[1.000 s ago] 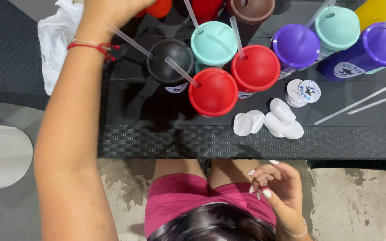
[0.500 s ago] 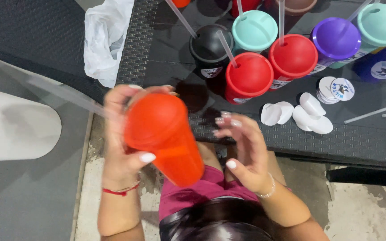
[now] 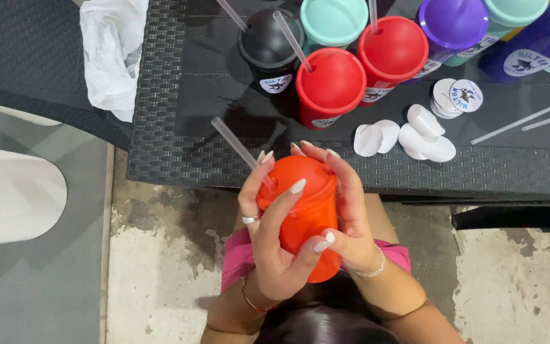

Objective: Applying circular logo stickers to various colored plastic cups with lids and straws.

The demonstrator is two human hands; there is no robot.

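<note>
The orange cup (image 3: 303,213), smooth plastic with a domed lid and a clear straw (image 3: 240,150), is held upright over the lap, just before the counter (image 3: 179,143) edge. The left hand (image 3: 268,245) has its grip closed around the cup's side, and the right hand (image 3: 348,210) is wrapped on the other side, fingers over the lid. Half a second ago the cup was tilted and further left; now it sits centred. On the woven black counter stand red cups (image 3: 332,83), round white stickers (image 3: 424,130) and a crumpled white bag (image 3: 112,54).
</note>
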